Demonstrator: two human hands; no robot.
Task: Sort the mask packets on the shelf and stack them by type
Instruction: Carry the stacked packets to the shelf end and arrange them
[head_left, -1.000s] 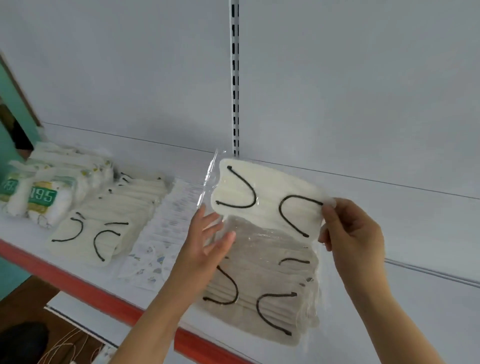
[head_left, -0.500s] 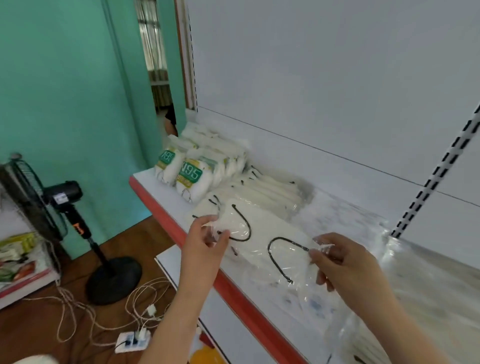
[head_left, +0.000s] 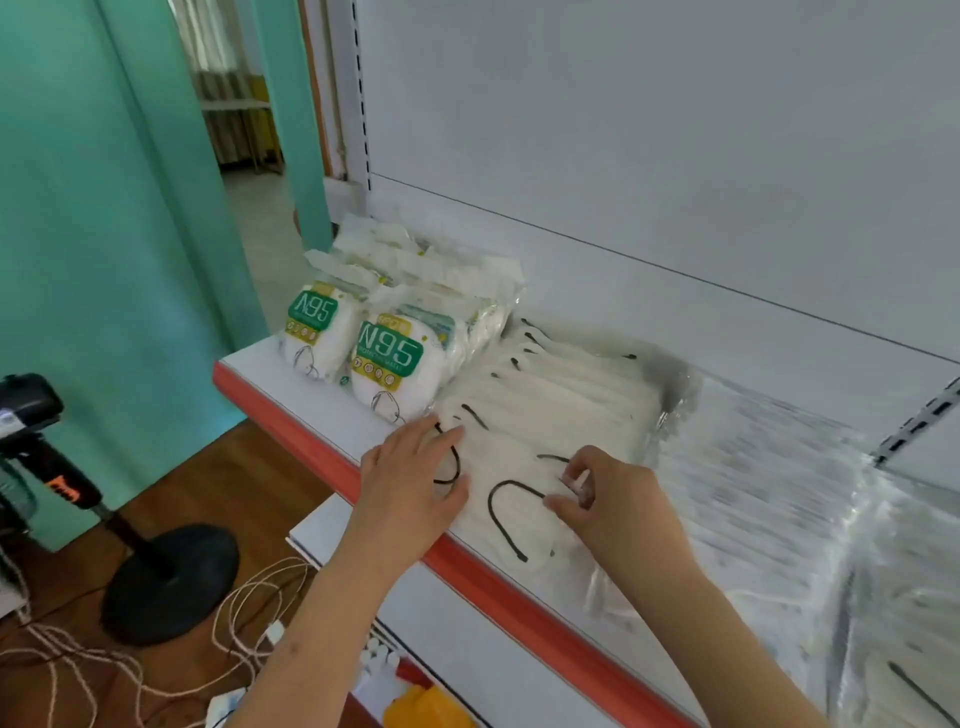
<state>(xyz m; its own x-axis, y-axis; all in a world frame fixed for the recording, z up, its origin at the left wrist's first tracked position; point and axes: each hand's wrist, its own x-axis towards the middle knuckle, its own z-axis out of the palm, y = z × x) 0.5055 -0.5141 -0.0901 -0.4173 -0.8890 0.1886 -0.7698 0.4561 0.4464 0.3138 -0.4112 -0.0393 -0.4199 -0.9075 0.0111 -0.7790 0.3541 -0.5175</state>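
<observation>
Both hands (head_left: 410, 483) (head_left: 613, 499) press mask packet (head_left: 511, 467) flat, lengthwise along shelf (head_left: 332, 410).

left hand (head_left: 415, 478) lay flat on black-looped mask packet (head_left: 511, 488) | right hand (head_left: 610, 501) pinched its edge | N95 packets (head_left: 387, 358) stood beside the stack

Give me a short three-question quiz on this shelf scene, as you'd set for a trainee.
1. True or false: the left hand lies flat on the black-looped mask packet.
2. What is printed on the green-labelled packets?
3. The right hand is: A) hanging idle B) pinching the packet C) holding a phone.

Key: 1 true; 2 N95; 3 B.
</observation>
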